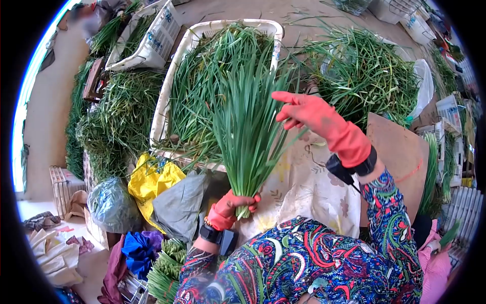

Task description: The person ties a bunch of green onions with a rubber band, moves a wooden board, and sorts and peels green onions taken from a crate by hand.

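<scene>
My left hand (234, 205), in a red rubber glove, is wrapped round the pale lower stems of a bunch of long green leaves (246, 126). The bunch stands upright, its leaf tips fanned out over a white basket (161, 119) filled with loose greens. To the right of the leaves is my right hand (298, 109), also red-gloved, with the index finger stretched out towards them and the other fingers partly bent. Nothing shows between its fingers. Both wrists carry dark straps with a black device.
Loose greens are heaped at the right (369, 76) and left (119, 121). A brown board (395, 152) lies right of a patterned cloth (309, 187). Yellow (152, 182) and grey bags are at the left, with tied bundles (167, 268) below. A blurred person (88, 23) is at the upper left.
</scene>
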The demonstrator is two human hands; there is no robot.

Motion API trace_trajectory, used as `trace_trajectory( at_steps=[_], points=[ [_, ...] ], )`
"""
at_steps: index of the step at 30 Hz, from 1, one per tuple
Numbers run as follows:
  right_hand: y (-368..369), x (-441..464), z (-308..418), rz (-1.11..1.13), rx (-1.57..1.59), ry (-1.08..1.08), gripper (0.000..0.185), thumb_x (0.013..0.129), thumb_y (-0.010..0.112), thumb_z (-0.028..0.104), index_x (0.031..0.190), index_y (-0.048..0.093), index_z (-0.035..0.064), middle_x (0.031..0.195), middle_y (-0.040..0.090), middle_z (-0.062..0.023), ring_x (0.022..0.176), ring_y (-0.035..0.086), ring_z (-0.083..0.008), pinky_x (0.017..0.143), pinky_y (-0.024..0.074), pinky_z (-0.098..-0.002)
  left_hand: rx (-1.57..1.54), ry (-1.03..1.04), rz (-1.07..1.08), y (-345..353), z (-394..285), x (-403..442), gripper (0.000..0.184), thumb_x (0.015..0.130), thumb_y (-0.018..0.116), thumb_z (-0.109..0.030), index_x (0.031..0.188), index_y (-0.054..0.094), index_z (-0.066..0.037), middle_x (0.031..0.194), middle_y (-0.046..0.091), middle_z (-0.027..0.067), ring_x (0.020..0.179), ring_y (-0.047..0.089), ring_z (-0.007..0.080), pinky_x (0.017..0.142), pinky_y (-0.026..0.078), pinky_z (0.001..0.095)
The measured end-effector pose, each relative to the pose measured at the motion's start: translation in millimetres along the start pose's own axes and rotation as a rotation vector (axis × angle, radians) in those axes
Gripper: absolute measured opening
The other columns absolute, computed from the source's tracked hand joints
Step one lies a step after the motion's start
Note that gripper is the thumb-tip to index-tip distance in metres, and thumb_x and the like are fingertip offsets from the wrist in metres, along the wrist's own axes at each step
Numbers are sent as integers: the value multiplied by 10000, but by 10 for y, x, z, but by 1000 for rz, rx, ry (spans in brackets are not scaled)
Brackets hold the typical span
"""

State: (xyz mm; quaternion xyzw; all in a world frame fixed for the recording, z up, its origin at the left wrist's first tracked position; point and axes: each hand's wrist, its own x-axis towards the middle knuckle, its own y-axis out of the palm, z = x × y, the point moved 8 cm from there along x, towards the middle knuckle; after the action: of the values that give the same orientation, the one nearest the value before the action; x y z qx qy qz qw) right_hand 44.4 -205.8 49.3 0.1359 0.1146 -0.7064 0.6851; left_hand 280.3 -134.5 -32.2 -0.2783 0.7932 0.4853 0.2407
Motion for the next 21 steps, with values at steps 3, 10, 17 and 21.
trace_trajectory(
  at_steps=[3,10,17,21],
  points=[
    [57,85,-22,37,-188,51,483,842,491,264,1244,423,5,765,623,-92,605,590,-133,575,468,-246,128,34,12,53,8,-44,212,685,614,-15,888,569,31,756,583,76,593,528,152,556,443,268],
    [17,109,-275,6,-150,327,438,817,504,337,1115,553,20,631,596,-114,494,586,-160,428,437,-247,213,67,25,87,15,-67,228,644,627,-32,856,581,43,736,590,90,579,532,167,551,432,277],
    [28,199,-454,48,-137,370,355,763,613,358,869,630,20,610,593,-95,454,557,-147,404,414,-237,253,18,82,67,68,-46,235,627,641,-66,820,601,61,724,585,108,567,527,176,537,414,279],
    [26,172,-478,2,-30,277,321,759,623,317,801,611,-1,573,572,-94,424,539,-154,401,427,-249,160,-7,162,20,125,-25,246,635,628,-36,864,586,46,763,606,113,572,545,182,563,435,277]
  ],
)
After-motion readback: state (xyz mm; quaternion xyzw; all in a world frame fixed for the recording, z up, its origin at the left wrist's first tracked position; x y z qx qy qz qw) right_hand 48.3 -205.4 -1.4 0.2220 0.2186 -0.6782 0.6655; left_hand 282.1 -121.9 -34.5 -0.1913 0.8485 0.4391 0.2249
